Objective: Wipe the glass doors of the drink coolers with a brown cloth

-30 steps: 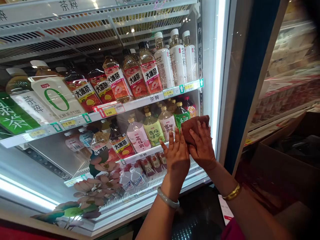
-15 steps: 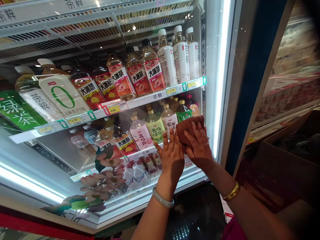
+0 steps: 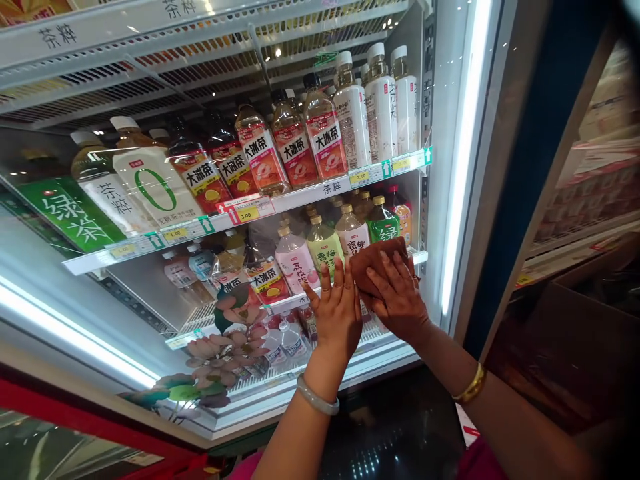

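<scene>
My right hand (image 3: 397, 293) lies over a folded brown cloth (image 3: 367, 267) and presses it against the clear glass door of a lit drinks cooler. Its fingers are stretched out across the cloth. Just to the left, my left hand (image 3: 336, 310) rests with fingers spread, apparently on the same glass, holding nothing. Behind the glass, near my fingertips, stand a pale green bottle (image 3: 323, 237), a pink-labelled bottle (image 3: 294, 257) and a bottle with a green label (image 3: 385, 223). The cloth and hands hide part of the lower shelf.
Flower decorations (image 3: 220, 353) show at the lower left of the glass. An upper shelf (image 3: 290, 200) carries several tea bottles above price tags. A bright light strip (image 3: 463, 173) runs down the cooler's right side. A dark box (image 3: 575, 320) stands at right, beside another stocked shelf.
The view has shifted, so the cooler appears farther right. Against the bottles, both hands and the cloth have slid slightly left over the glass.
</scene>
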Demonstrator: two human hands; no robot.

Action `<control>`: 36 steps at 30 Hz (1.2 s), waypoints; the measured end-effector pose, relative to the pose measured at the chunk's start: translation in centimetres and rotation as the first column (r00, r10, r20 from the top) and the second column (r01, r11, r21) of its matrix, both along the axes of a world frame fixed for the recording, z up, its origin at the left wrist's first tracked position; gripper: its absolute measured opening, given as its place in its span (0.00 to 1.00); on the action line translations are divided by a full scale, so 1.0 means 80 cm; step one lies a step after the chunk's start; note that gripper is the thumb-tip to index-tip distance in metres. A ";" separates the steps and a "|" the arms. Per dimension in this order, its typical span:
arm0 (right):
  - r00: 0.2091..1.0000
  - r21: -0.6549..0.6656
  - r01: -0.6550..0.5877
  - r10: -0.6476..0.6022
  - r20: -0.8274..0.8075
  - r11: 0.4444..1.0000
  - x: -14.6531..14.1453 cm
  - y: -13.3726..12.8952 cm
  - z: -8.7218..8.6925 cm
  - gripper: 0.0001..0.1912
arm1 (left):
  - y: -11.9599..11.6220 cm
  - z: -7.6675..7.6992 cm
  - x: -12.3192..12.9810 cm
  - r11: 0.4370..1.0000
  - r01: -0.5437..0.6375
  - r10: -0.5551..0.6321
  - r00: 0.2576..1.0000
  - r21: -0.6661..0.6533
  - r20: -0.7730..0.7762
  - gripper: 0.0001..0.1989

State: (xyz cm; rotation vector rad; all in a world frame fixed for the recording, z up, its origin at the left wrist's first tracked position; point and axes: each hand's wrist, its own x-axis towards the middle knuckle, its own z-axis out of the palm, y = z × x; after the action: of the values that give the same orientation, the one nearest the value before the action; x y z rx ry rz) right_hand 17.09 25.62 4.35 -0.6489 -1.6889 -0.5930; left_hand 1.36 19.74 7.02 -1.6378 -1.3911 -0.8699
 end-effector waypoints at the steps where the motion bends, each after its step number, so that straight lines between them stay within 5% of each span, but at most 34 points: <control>1: 1.000 0.011 -0.004 0.004 0.013 1.000 0.005 0.002 -0.002 0.42 | -0.003 0.001 -0.005 1.000 -0.004 0.004 1.000 -0.004 0.000 0.32; 7: 0.996 -0.091 0.020 -0.028 -0.090 0.996 -0.002 -0.001 0.012 0.45 | -0.017 0.001 -0.027 1.000 -0.003 0.003 1.000 -0.002 0.027 0.39; 12: 0.997 -0.031 0.001 0.002 0.078 1.000 -0.043 -0.030 0.004 0.37 | -0.026 -0.002 -0.038 1.000 0.003 -0.002 0.999 -0.020 0.051 0.39; 15: 0.989 0.010 0.002 -0.003 0.149 1.000 -0.033 -0.025 -0.004 0.34 | -0.033 -0.002 -0.046 0.999 -0.029 0.031 0.996 -0.023 0.080 0.38; 19: 1.000 -0.002 0.013 -0.013 0.019 1.000 -0.025 -0.013 0.008 0.38 | -0.039 0.003 -0.056 0.998 -0.059 0.061 0.996 -0.025 0.065 0.38; 22: 0.998 -0.044 0.015 -0.018 -0.065 0.999 -0.053 -0.023 0.022 0.41 | -0.043 0.007 -0.064 0.999 -0.054 0.054 0.996 -0.004 0.068 0.39; 27: 0.997 -0.019 -0.013 0.015 0.080 1.000 -0.093 -0.049 0.013 0.35 | -0.052 0.011 -0.083 1.000 -0.025 0.025 0.998 0.009 0.065 0.40; 31: 0.987 0.013 -0.028 0.025 0.156 1.000 -0.072 -0.040 -0.001 0.31 | -0.056 0.008 -0.096 1.000 -0.024 0.024 0.998 0.001 0.066 0.40; 36: 1.000 -0.011 0.008 -0.008 -0.025 1.000 -0.066 -0.022 0.016 0.38 | -0.059 0.008 -0.108 0.998 -0.054 0.052 0.996 0.027 0.072 0.38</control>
State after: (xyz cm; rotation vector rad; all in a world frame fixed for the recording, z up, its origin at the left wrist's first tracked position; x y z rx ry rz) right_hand 11.81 23.90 5.61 -0.6691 -1.6680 -0.5794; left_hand -7.30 15.02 7.68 -1.5543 -1.4575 -0.9213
